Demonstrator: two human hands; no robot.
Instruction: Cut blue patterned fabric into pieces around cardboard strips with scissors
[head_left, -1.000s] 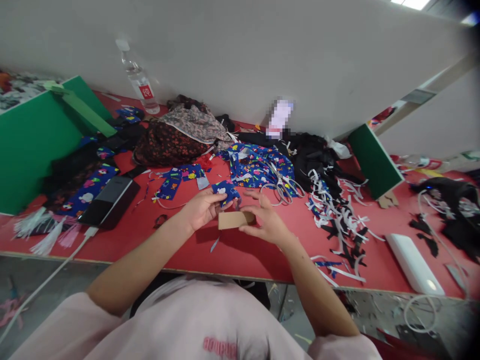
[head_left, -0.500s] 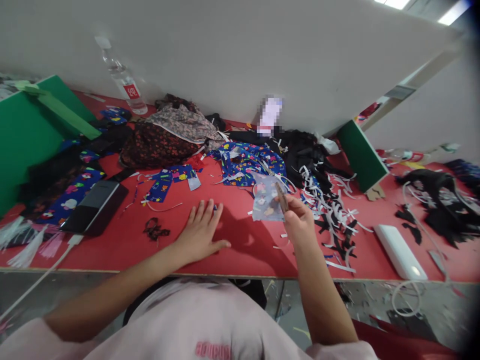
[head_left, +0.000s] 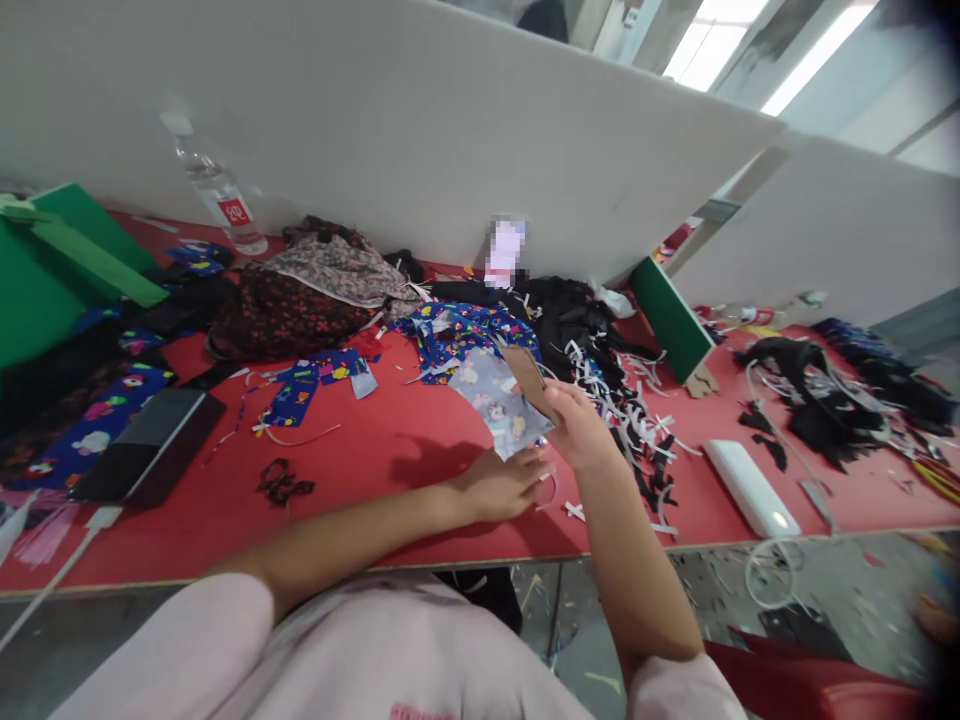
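Observation:
My right hand is closed around a flat piece of brown cardboard, held above the table. Against the cardboard hangs a pale, translucent-looking piece of printed fabric; its held edge is hidden by the card and my fingers. Below and to the left, my left hand lies low over the red tabletop, fingers stretched toward the right with nothing visible in them. Behind the pale piece is a heap of blue cartoon-print fabric. Black and white fabric trimmings lie scattered right of my right hand.
A black box-shaped device with a white cable sits at left. Floral fabric, a water bottle and a propped phone are at the back. A white power bank lies at right; green dividers flank the space.
My left hand has slid right across the table to below my right hand. The cardboard and pale fabric have turned to show more of their faces. The camera view has shifted.

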